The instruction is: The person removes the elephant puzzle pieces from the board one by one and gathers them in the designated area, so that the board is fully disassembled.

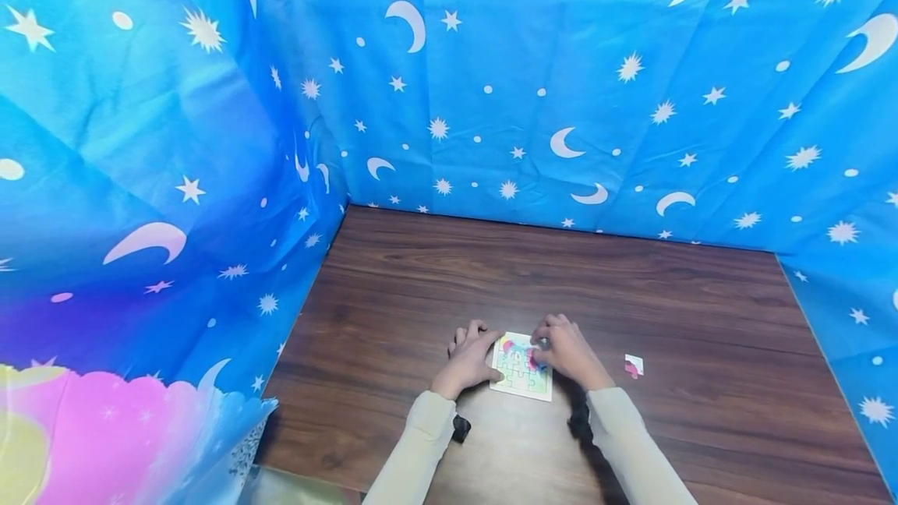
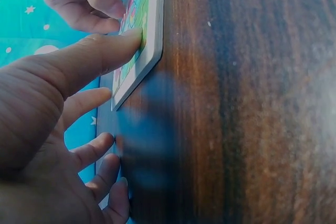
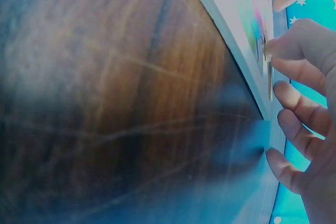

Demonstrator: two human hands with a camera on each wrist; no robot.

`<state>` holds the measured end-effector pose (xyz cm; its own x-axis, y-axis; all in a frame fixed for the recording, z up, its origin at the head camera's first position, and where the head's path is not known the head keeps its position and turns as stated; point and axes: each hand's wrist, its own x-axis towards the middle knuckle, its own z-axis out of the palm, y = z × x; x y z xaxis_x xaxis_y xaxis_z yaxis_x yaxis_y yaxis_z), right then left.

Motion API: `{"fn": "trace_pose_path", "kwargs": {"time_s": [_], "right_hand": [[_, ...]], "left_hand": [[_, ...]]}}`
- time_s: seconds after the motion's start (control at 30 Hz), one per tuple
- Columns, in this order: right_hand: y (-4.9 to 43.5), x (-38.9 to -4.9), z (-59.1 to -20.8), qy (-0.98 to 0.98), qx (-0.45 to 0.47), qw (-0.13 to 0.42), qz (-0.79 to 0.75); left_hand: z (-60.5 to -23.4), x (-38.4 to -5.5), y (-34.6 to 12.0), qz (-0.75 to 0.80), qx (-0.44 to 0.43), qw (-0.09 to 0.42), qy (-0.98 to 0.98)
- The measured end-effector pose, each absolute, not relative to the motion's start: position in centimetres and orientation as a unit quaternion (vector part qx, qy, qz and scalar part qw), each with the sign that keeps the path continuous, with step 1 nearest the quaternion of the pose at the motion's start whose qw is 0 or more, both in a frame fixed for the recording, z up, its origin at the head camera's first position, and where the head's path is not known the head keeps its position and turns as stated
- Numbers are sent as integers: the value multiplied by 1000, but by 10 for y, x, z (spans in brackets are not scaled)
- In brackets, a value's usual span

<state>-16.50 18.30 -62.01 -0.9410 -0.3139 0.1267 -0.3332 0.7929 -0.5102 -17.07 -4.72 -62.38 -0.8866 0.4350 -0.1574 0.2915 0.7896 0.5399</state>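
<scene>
A small jigsaw puzzle [image 1: 515,380] in a pale tray-like board lies flat on the table, its picture colourful with a light border. My left hand [image 1: 466,361] steadies it from the left: the thumb [image 2: 123,45] rests straight on the picture, the index fingertip is at the board's edge, and the other fingers spread over the table. At the upper right of the board, my right hand [image 1: 564,349] pinches a puzzle piece [image 3: 270,77] between thumb and index finger, right at the puzzle's surface. Its other fingers are loosely bent beside the board [image 3: 247,72].
One loose puzzle piece [image 1: 634,365], pink and white, lies on the dark wooden table [image 1: 435,271] to the right of my right hand. Blue cloth [image 1: 491,61] with moons and stars hangs behind the table and along its sides.
</scene>
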Motion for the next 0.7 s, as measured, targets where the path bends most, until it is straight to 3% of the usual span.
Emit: {"fn": "trace_pose_path", "kwargs": {"time_s": [0.7], "right_hand": [[183,-168,-616,-940,183,34,286]], "left_hand": [[-619,-168,-45,251,197,130,939]]}}
